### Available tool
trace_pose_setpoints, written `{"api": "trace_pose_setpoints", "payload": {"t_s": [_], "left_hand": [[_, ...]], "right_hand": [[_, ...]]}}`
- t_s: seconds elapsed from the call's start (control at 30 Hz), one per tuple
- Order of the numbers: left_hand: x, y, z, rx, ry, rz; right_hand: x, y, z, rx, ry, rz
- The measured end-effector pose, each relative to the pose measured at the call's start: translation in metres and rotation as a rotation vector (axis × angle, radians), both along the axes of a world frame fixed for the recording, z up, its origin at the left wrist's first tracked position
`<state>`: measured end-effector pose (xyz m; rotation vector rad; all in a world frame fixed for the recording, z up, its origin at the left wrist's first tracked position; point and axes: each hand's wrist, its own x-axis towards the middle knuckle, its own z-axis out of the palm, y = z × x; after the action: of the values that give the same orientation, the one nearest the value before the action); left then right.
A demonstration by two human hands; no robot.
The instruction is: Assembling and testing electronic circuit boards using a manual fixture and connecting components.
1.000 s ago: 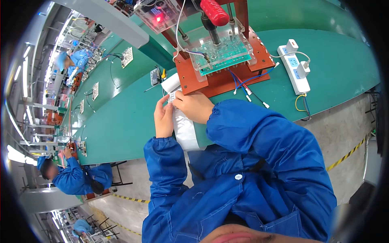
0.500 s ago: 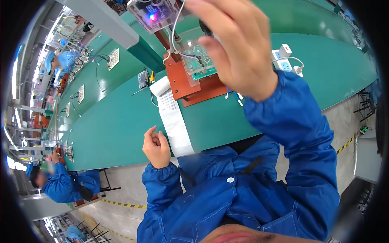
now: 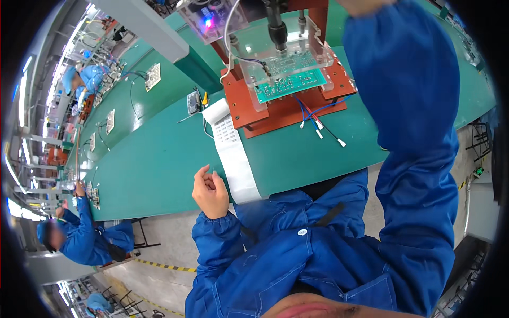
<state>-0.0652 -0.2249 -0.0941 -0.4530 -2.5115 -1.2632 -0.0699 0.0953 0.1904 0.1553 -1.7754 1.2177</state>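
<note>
My left hand [image 3: 211, 195] rests by the table's near edge, fingers loosely curled, thumb apart, and nothing visible in it. Beside it lies a white strip of printed labels [image 3: 237, 166]. My right hand [image 3: 366, 4] is cut off by the top edge; only the wrist area shows, so its fingers are hidden. It is raised above a red-brown press fixture [image 3: 249, 112]. A green circuit board [image 3: 291, 86] sits in the fixture beneath a clear plate [image 3: 265, 40], with a black vertical rod [image 3: 276, 26] over the plate.
Wires with white connectors [image 3: 319, 125] hang from the fixture's front. A clear-cased module [image 3: 212, 21] with lit lights stands at its upper left. A grey post [image 3: 154, 32] rises beyond. Co-workers [image 3: 85, 238] sit at the left; several boards [image 3: 153, 77] lie along the green table [image 3: 154, 164].
My right hand has moved up and right, mostly out of view, uncovering the board, clear plate and wires. My left hand stays by the label strip. The view has shifted slightly.
</note>
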Motion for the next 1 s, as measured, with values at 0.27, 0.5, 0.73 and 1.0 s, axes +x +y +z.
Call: {"api": "trace_pose_setpoints", "payload": {"t_s": [0.27,0.5,0.73,1.0], "left_hand": [[-0.001,-0.010,-0.008,0.045,-0.011,0.002],[-0.001,-0.012,0.004,-0.027,0.060,0.022],[0.000,-0.014,-0.002,0.029,0.064,-0.004],[0.005,-0.013,0.002,0.149,-0.007,-0.010]], "right_hand": [[-0.016,0.029,-0.053,0.453,0.366,-0.631],[0.059,0.011,-0.200,1.094,0.173,-0.213],[0.049,0.022,-0.189,0.956,0.170,-0.129],[0.114,-0.002,-0.125,0.558,-0.194,0.142]]}}
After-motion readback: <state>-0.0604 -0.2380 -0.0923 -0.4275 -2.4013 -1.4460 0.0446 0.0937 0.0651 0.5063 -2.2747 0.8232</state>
